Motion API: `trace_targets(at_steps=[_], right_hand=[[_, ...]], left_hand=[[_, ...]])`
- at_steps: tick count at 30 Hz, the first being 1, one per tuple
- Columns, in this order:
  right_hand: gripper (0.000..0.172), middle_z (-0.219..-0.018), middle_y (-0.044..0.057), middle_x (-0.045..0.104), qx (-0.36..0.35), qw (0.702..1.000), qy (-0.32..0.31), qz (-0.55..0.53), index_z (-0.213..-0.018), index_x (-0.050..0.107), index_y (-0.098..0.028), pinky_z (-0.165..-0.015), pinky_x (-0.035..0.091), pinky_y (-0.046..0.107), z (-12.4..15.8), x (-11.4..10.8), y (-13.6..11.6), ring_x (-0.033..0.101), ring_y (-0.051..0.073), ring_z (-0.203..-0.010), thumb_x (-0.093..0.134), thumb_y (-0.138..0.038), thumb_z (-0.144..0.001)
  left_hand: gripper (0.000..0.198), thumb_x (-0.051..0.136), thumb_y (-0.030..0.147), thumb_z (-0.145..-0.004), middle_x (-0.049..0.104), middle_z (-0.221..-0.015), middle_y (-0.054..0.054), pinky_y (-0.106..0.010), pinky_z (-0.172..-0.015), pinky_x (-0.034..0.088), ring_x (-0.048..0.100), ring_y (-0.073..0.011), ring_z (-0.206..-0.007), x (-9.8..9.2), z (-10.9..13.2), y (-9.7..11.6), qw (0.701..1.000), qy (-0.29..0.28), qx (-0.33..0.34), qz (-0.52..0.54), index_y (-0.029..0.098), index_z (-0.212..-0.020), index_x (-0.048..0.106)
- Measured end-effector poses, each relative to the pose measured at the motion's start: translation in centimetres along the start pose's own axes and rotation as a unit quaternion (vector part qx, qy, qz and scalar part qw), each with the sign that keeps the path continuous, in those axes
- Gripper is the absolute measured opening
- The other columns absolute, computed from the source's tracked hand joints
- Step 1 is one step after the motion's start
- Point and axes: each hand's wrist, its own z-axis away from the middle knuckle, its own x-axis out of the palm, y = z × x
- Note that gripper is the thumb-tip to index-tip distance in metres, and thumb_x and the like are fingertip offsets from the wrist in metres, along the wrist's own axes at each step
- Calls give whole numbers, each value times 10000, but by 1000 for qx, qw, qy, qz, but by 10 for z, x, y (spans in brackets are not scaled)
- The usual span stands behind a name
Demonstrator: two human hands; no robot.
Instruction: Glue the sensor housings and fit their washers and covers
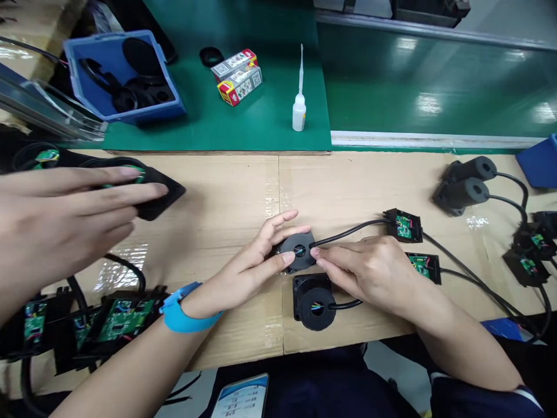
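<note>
My left hand, with a blue wristband on its wrist, and my right hand meet at the middle of the cardboard-covered table. Together they pinch a small black round cap with a hole in its centre. A black cable runs from the cap to an open black housing with a green circuit board. Just below the cap lies a second black round part on a square base, touching my right hand's underside. A co-worker's hand rests on a black housing at the left.
A blue bin of black rings, two small printed boxes and a white glue bottle stand on the green mat behind. Several open housings with circuit boards lie at the lower left and right. Two black cylinders sit far right.
</note>
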Motion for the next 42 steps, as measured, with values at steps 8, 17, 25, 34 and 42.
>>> trace_targets(at_steps=[8,17,25,34,42], right_hand=[[294,-879,26,808,-4,1000,-15,5,-1092,715,-149,-555,448,266,-3,-4,-5,741,126,-674,457,-289,-1100],[274,-944,40,812,-6,1000,-23,-5,-1092,709,-140,-580,476,266,-3,-3,-3,754,139,-703,479,-289,-1095],[280,-926,56,815,9,999,-33,-12,-1099,722,-155,-600,487,254,-1,-3,-3,741,132,-674,479,-294,-1091],[335,-929,44,815,18,999,-46,8,-1162,723,-152,-582,462,279,-2,-8,-6,748,147,-685,438,-319,-1106],[730,-852,94,779,23,997,-70,12,-1419,572,-87,-661,532,373,12,-7,-16,740,236,-695,413,-680,-1025]], left_hand=[[516,502,358,-1064,479,-1577,-93,-439,-1125,504,519,-275,-1421,6,3,6,994,25,50,-96,339,-1530,282],[568,637,328,-989,523,-1470,-101,-437,-1177,425,502,-256,-1395,17,-1,-1,990,42,75,-113,287,-1476,347],[626,679,337,-954,549,-1480,-102,-454,-1164,454,524,-271,-1398,17,-6,3,997,33,51,-52,283,-1482,348],[434,495,390,-1069,707,-1147,-39,-409,-1100,468,657,-203,-1163,26,-24,9,988,92,60,-109,283,-1477,391],[201,595,407,-1020,570,-1423,-127,-453,-1097,484,555,-300,-1346,17,1,9,838,132,208,-488,229,-1106,558]])
